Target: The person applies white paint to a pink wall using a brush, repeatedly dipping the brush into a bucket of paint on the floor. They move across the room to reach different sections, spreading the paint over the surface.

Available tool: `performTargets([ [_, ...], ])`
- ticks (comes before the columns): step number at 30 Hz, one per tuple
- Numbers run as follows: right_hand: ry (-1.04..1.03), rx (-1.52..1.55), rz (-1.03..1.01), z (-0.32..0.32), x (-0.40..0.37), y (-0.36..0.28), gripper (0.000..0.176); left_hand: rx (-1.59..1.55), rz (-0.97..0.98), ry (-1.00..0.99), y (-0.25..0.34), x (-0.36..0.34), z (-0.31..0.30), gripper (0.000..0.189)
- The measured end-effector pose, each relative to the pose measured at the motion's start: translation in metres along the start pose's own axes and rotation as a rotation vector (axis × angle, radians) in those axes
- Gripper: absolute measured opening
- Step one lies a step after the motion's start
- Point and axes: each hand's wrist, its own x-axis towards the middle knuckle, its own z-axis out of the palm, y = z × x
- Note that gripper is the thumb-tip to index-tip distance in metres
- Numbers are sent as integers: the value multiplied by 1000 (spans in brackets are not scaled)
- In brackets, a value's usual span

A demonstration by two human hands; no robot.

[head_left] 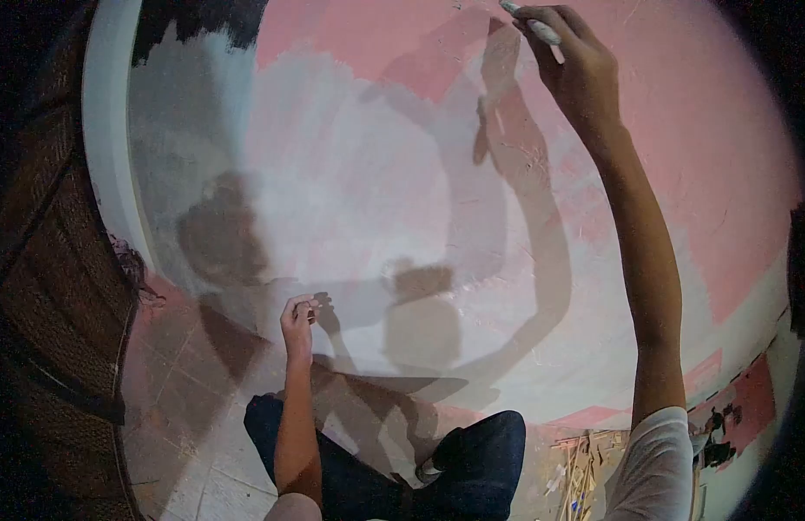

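1. Right hand (580, 69): arm stretched high, wrist bent toward the wall (359, 182) – fingers pinching a slim, paint-smeared tool (542, 32) near the pink paint (333, 35); contact with the wall can't be told.
2. Left hand (299, 319): forearm raised above the knees (494, 443), fingers curled toward the thumb – whether they pinch anything, can't tell.

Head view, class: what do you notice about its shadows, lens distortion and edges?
In the head view, overlapping shadows of head and arms fall across the painted wall; the lens bows the white strip at left; the corners darken to near black, hiding detail.
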Motion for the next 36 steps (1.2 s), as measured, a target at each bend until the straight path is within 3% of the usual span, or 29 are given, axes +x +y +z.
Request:
performTargets([
  [2,-129,16,91,27,-21,14,21,-20,-14,10,-2,1,1,17],
  [3,-276,51,12,47,-42,19,26,-10,1,8,-2,-1,1,17],
  [5,-282,150,-196,80,-77,-10,27,10,32,1,0,-3,-1,17],
  [6,-566,289,-49,63,-68,-37,27,10,21,3,2,-1,0,17],
  [9,-459,579,177,69,-62,-33,30,-1,24,7,3,-1,0,18],
  [11,-312,505,115,62,-40,1,38,-1,51,-19,-5,4,-6,19],
  [13,-186,190,99,57,-22,69,35,12,47,0,-2,5,-6,19],
  [14,-161,148,13,34,-3,72,30,15,40,11,-2,4,-4,20],
  [15,21,-164,-111,28,4,87,23,7,37,20,-2,0,-1,20],
  [17,45,-57,-25,-2,27,44,5,-11,42,33,0,-2,2,19],
  [19,-99,-53,-16,37,-12,85,24,-42,45,32,5,-1,8,19],
  [21,-364,-32,-46,54,-51,24,30,-52,53,8,-1,-8,6,19],
  [22,-400,-2,-199,80,-80,14,28,-51,74,-14,-10,-6,4,19],
  [24,-585,324,-65,67,-63,-44,30,-38,97,-32,-9,0,-1,19],
  [27,-417,490,35,78,-39,-23,17,-10,69,-19,-2,-4,1,19],
  [28,-435,390,0,73,-22,-3,24,-4,46,-10,0,-7,1,19],
  [29,-434,397,170,61,-3,18,26,1,24,-1,3,-5,2,19],
  [30,-448,133,181,48,15,46,28,3,28,3,6,-1,4,19],
  [31,-259,84,115,35,25,79,26,7,26,11,8,-1,5,19],
  [32,-228,-16,159,25,39,107,23,11,18,21,7,-3,4,19],
  [33,-114,149,162,-3,54,100,6,2,24,17,6,-3,3,19],
  [34,64,-59,55,-10,63,96,8,-10,31,12,6,1,-2,18],
  [36,-78,-74,70,-6,45,127,16,-25,30,8,-1,-1,1,18],
])
